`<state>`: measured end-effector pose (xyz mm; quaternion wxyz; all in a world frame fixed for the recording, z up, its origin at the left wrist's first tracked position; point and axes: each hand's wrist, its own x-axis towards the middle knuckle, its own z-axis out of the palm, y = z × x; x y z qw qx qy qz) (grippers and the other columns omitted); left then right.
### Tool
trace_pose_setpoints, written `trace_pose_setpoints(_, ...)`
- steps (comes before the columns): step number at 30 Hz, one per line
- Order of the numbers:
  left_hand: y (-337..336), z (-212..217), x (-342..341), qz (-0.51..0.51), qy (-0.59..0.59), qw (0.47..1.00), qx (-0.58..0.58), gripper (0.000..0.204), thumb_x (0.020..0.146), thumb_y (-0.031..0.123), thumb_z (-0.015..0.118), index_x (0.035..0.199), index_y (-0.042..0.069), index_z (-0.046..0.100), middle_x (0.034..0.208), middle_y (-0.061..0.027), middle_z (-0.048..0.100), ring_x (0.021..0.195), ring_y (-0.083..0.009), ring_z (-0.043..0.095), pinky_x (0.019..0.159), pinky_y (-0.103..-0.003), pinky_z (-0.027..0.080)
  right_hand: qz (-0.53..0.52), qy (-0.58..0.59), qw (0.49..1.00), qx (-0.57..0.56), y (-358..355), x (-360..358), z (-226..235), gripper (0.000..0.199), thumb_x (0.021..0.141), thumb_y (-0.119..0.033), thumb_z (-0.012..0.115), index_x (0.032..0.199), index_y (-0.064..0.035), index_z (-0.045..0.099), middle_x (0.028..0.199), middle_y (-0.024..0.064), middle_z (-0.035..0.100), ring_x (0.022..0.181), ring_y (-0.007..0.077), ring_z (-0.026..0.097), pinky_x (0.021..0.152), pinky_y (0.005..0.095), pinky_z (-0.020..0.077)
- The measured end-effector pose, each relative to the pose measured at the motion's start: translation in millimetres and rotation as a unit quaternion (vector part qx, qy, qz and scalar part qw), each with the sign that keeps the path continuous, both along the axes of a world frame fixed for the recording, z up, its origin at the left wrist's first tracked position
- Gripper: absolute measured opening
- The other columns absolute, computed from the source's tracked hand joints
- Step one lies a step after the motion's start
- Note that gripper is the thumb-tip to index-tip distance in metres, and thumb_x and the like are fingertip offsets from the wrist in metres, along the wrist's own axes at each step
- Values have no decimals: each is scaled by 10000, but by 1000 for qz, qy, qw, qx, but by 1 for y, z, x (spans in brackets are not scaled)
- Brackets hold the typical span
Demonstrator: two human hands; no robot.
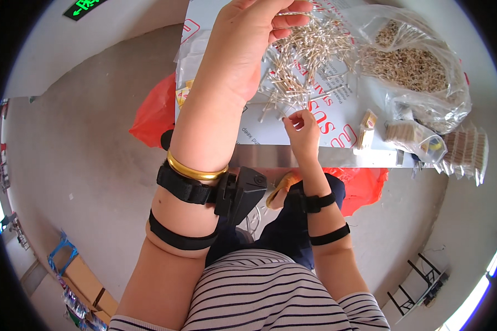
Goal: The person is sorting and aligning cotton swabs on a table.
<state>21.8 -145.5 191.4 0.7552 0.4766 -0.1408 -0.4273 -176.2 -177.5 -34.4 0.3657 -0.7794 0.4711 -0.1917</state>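
Holding the left hand [248, 27] at the far left of loose swabs [315, 41], fingers half bent and parted; cannot tell if gripping anything. Curling the right hand [305, 128] just short of the near swabs, with thumb and index almost meeting; cannot tell if pinching anything. Screening part of the table [270, 156] with the left forearm [212, 113]. Crowded at right by a big bag [455, 102] of swabs, then by a slim pack [366, 131], a small bag [413, 135] and bundled sticks [466, 151]. Bordered at left by clear sleeves [196, 49], a yellow pack [183, 95] and red plastic [156, 110]. Printed on the table's covering in large red and small black lettering, partly under swabs. Lit green, upper left, on an arrow sign [84, 6].
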Motion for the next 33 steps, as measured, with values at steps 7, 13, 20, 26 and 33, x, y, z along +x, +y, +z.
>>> trace_pose_setpoints(7,0,0,-5,-3,1,1000,-7,280,1067,243,598,1220,23,679,1138,-105,721,1078,-195,655,998,-344,493,-44,-78,985,146,7,-27,-10,192,880,-116,776,937,-3,632,835,71,695,735,159,675,688,315,540)
trace_pose_setpoints(13,1,-1,0,5,5,1000,-23,271,1063,228,599,1226,25,673,1125,-101,719,1057,-193,656,984,-340,497,-38,-52,971,231,15,-98,-10,197,942,-156,740,1010,12,662,881,56,704,790,132,676,731,290,539)
trace_pose_setpoints(20,2,1,5,5,12,999,-39,264,1051,221,613,1212,23,680,1102,-97,726,1023,-174,658,927,-303,492,-203,99,971,81,-7,-314,18,176,935,-145,743,980,13,679,874,79,717,798,155,684,751,312,547)
trace_pose_setpoints(26,3,1,2,14,13,999,-38,272,1049,231,620,1211,22,681,1086,-98,731,1020,-171,658,920,-299,494,-144,108,983,-25,-24,-266,13,221,955,-181,738,1020,20,676,966,139,688,867,211,658,779,357,527)
trace_pose_setpoints(33,0,-4,-1,8,6,1000,-29,266,1045,243,630,1195,32,688,1098,-91,731,1021,-168,658,927,-305,490,99,28,989,-109,-17,-32,7,499,839,-152,786,1304,-79,618,1303,187,557,1179,380,569,1003,471,496)
